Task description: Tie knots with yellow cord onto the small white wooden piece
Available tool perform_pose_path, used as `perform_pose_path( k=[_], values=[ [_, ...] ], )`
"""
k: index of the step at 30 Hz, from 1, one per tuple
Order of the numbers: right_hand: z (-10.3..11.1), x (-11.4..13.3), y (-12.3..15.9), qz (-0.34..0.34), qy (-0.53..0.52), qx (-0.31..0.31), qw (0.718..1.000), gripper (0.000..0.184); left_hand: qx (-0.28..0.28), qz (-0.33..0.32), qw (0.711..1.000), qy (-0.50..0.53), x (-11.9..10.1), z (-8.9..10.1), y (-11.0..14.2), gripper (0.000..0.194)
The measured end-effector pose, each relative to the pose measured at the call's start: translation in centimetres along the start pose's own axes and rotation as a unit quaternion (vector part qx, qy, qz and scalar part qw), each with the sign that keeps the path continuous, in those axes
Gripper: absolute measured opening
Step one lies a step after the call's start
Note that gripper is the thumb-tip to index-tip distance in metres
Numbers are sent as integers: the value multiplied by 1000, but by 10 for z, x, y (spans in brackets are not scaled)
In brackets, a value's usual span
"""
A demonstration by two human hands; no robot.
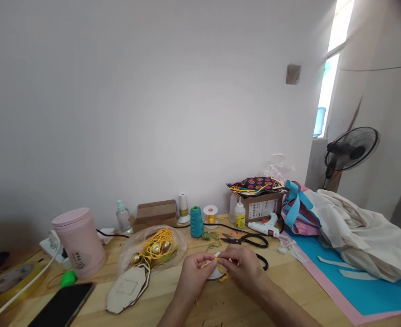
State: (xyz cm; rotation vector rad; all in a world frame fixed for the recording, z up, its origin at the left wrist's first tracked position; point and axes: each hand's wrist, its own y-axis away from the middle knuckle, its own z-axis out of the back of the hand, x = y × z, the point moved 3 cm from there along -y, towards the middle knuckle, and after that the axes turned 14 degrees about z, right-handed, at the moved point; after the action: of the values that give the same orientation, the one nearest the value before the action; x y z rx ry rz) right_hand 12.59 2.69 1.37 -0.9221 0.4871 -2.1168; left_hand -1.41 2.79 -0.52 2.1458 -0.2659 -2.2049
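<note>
The left hand (192, 274) and right hand (247, 267) pinch yellow cord (223, 271) between closed thumbs and forefingers, well in front of the table's (162, 293) wall-side edge. The cord lies between the fingertips, its short span running left to right, its loose loop toward the wearer, over a white round piece (215, 274)

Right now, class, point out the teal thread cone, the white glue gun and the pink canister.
Teal thread cone (196, 223): head view, middle of its wound thread.
White glue gun (262, 228): head view, on its barrel.
Pink canister (79, 240): head view, on its side wall, below the lid.
</note>
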Motion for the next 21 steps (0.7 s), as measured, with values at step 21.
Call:
perform_pose_path(
  k=[21],
  values=[
    [8,4,-2,-7,-13,-74,997,21,8,15,1000,14,6,-2,-3,19]
  ],
)
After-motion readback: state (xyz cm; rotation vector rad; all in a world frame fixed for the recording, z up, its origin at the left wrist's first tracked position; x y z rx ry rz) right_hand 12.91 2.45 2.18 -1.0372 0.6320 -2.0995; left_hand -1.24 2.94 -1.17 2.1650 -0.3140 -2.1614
